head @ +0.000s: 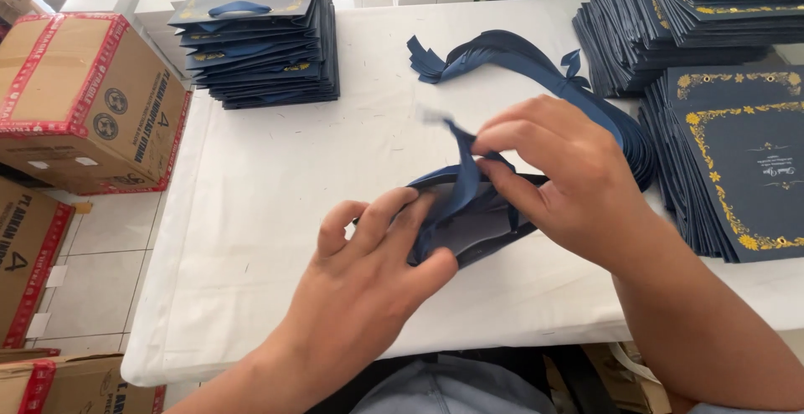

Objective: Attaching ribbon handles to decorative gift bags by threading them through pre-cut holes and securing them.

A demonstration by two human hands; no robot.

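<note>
our left hand (368, 284) sits nearest, low in the middle, its fingers curled and closed on the near-left end of a dark blue paper bag (473, 226). our right hand (557, 175) is just beyond it, thumb and forefinger pinched together on a blue ribbon (461, 171) that rises from the bag's mouth.

the bag lies on the white desk (276, 213) between our hands, near the front edge. it looks light and thin, we judge; the card walls would crease if squeezed hard, so the folded rim is the safer place to hold. the ribbon is soft and limp, probably a bit slippery, and best taken close to its tip.

the bag's long axis runs left to right, tilted a little so the right end sits farther. its open mouth faces up toward us.

a loose bundle of ribbons (519, 54) lies farther off. flat bag stacks stand at the far left (260, 46) and the right (737, 163). cardboard boxes (75, 96) sit on the floor at left.
</note>
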